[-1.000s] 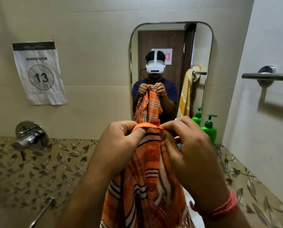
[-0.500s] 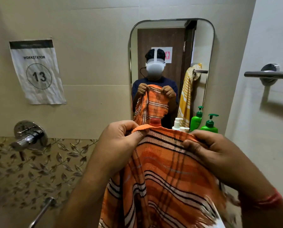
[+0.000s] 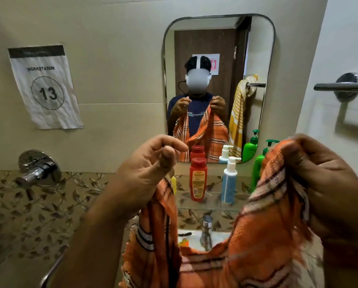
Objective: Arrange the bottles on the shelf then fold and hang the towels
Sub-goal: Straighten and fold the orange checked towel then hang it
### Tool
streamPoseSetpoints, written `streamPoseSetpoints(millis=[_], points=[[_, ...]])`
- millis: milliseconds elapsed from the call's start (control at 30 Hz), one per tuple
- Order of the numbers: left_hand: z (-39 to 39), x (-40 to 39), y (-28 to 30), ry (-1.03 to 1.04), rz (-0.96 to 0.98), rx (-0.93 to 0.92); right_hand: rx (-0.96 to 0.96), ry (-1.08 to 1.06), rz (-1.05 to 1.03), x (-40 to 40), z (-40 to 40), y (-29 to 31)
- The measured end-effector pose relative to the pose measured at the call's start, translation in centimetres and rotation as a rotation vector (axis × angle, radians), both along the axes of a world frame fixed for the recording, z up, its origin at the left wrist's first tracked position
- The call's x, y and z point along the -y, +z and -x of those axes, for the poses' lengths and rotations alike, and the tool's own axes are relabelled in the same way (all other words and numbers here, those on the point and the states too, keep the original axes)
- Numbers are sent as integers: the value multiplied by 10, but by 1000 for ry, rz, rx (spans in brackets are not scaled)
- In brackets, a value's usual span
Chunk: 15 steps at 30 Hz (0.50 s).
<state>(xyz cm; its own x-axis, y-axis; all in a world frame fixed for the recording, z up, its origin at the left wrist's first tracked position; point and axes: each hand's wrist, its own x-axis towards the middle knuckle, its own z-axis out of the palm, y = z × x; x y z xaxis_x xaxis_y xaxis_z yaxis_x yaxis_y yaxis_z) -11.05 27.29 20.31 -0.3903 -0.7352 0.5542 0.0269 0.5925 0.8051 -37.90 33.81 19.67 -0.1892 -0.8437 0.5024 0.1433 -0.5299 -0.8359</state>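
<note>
Both hands are raised apart in front of the mirror (image 3: 218,59), holding the orange towel (image 3: 267,242) spread between them: the right hand (image 3: 327,183) grips one top corner in curled fingers, while the left hand (image 3: 151,169) appears to pinch the other edge. Behind the sagging towel, a red bottle (image 3: 198,179), a blue bottle (image 3: 229,181) and a green bottle (image 3: 257,173) stand along the glass shelf (image 3: 207,202), the green one toward its right end.
</note>
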Motion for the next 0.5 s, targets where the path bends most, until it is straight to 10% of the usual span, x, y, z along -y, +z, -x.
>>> streamPoseSetpoints(millis=[200,500], points=[[15,-2,7,-113,10,-87,-786,318,-116,3,-64,-8],[-13,13,-11,-150,-12,289,-425,153,26,26,-70,-18]])
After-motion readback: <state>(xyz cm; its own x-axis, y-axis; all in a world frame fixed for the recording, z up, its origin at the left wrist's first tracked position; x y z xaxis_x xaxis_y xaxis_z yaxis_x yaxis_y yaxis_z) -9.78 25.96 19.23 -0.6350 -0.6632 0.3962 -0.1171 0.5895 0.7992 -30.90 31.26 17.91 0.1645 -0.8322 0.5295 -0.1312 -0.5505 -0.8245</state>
